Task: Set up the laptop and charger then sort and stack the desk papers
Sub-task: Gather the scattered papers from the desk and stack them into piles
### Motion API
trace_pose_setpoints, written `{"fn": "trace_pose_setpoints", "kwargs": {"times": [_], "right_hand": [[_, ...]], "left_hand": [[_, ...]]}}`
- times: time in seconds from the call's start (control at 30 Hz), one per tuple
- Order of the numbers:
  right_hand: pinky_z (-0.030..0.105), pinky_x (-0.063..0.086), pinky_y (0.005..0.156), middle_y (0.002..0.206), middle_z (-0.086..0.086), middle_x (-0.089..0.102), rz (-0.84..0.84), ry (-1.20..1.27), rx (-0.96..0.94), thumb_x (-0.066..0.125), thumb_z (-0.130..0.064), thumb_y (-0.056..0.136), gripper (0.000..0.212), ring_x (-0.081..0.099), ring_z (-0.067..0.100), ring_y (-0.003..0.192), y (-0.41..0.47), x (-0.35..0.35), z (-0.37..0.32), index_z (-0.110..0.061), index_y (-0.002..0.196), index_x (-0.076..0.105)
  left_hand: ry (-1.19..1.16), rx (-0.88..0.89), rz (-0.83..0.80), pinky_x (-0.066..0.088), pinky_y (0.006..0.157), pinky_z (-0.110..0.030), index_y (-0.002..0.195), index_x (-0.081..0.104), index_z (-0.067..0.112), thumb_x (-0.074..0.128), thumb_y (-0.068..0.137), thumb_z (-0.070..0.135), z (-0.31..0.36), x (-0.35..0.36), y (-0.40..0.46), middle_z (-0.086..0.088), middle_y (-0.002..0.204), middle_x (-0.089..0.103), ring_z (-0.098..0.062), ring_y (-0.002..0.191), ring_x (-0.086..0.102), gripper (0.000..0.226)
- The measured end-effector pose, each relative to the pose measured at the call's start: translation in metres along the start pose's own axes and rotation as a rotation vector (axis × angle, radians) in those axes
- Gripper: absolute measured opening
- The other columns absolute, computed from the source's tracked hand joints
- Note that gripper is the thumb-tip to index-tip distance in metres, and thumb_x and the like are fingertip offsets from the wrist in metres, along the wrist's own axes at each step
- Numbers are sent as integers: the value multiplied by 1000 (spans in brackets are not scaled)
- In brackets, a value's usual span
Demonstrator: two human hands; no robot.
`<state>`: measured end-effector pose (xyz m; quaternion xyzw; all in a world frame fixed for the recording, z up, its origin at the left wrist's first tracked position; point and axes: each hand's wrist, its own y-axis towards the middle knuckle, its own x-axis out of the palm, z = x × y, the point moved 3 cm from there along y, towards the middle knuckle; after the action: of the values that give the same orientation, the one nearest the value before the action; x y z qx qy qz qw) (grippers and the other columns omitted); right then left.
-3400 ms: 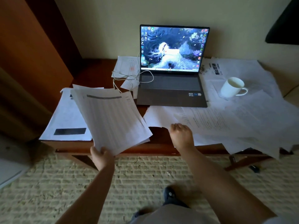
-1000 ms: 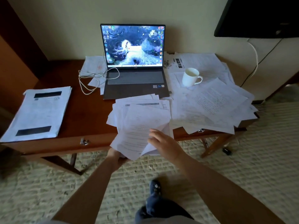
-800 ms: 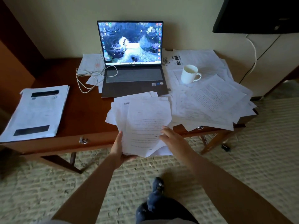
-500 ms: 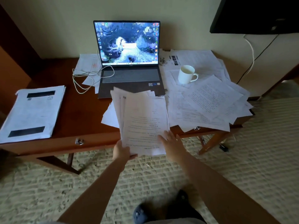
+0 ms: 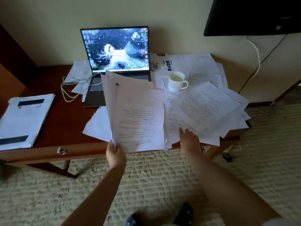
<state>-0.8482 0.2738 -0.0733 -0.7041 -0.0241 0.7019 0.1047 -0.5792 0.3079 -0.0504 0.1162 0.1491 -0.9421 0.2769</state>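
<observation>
An open laptop [image 5: 116, 51] with a lit screen stands at the back of the wooden desk [image 5: 61, 128]. A white charger cable [image 5: 71, 85] lies coiled at its left. My left hand [image 5: 114, 154] grips the bottom corner of a bundle of printed papers [image 5: 138, 115], raised and tilted above the desk's front edge. My right hand [image 5: 189, 139] reaches with spread fingers onto the loose papers [image 5: 203, 108] scattered over the right half of the desk. A neat stack of papers [image 5: 24, 119] lies at the desk's left end.
A white mug [image 5: 176, 81] stands on the scattered papers right of the laptop. A dark screen [image 5: 252, 15] hangs on the wall at upper right with cables [image 5: 255, 62] below it. Woven carpet [image 5: 146, 185] covers the floor; my dark shoes [image 5: 184, 212] show at the bottom.
My right hand let go of the bundle and moved right onto the scattered sheets. My left hand lifted the bundle higher and more upright. The stack went down at the left end earlier.
</observation>
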Motion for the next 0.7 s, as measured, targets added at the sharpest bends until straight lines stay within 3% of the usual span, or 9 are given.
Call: {"fn": "trace_pose_setpoints", "kwargs": {"times": [0.13, 0.23, 0.3, 0.37, 0.4, 0.57, 0.7], "right_hand": [[34, 51, 84, 115, 7, 60, 41, 89, 9, 42, -14, 96, 39, 60, 25, 104, 10, -9, 17, -13, 135, 40], [37, 47, 93, 129, 8, 53, 22, 15, -170, 62, -14, 83, 65, 51, 27, 119, 13, -5, 13, -15, 142, 34], [36, 50, 83, 113, 10, 63, 9, -58, -124, 75, -12, 71, 71, 59, 27, 108, 18, -4, 9, -13, 137, 46], [33, 51, 70, 80, 8, 68, 27, -121, -63, 71, -4, 70, 41, 63, 26, 85, 21, -15, 6, -11, 110, 64], [33, 48, 70, 76, 7, 67, 32, -129, -49, 65, -1, 74, 26, 61, 26, 85, 21, -21, 6, -10, 98, 65], [31, 43, 79, 70, 5, 42, 9, -122, -52, 50, 1, 85, 20, 52, 26, 102, 19, -38, 15, -10, 95, 63], [33, 43, 81, 103, 9, 58, 13, 125, -112, 46, -5, 87, 15, 47, 29, 108, 17, -43, 2, -9, 96, 58]], "left_hand": [[-30, -125, 29, 40, 66, -31, 98, 57, 3, 33, 85, -4, -5, 15, -4, -8, 79, 57, -21, 70, 49, 29], [-5, -213, 34, 36, 53, -26, 89, 56, 5, 34, 86, -2, -12, 10, -2, -4, 67, 49, -17, 56, 43, 23], [-17, -256, -4, 30, 43, -22, 81, 50, 7, 33, 85, -3, -11, 7, -2, -6, 61, 42, -17, 49, 36, 20], [-34, -268, -13, 30, 43, -22, 80, 47, 7, 33, 85, -3, -10, 4, -1, -7, 61, 39, -17, 48, 34, 18], [-44, -263, -3, 30, 45, -23, 82, 48, 6, 34, 87, -2, -9, 1, 0, -6, 62, 40, -17, 49, 34, 17], [-97, -208, 43, 35, 47, -26, 93, 53, 8, 35, 86, -4, -5, -11, 0, -6, 70, 45, -19, 54, 39, 22], [-127, -307, -30, 41, 43, -25, 90, 55, 8, 40, 86, -4, -13, -12, 11, -10, 72, 50, -20, 49, 46, 19]]}}
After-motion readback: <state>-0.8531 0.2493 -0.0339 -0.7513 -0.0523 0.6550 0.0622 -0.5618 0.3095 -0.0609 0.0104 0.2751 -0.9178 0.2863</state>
